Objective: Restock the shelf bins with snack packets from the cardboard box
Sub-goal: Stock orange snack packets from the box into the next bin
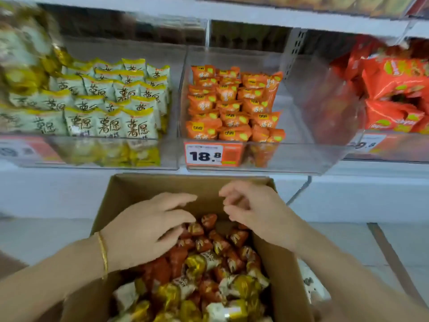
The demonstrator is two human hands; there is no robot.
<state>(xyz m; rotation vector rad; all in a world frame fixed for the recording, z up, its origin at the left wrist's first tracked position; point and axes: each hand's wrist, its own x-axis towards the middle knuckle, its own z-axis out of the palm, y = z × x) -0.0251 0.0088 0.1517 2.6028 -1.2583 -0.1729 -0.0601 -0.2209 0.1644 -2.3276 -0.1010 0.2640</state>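
Now the left grip [148, 228] lies spread, fingers straight, fingertips touching the red snack packets [204, 242] at the far end of the cardboard box [162, 182]. The right grip [257, 212] hovers just beside it, loosely curled and holding nothing. Gold packets [241, 287] crowd the near end. To gather well, both should probably scoop under one colour only, then lift clear of the box rim toward the shelf bins [301, 156] above.

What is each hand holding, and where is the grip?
Nothing is held. The left hand lies spread on red packets in the cardboard box; the right hand hovers above, loosely curled, empty.
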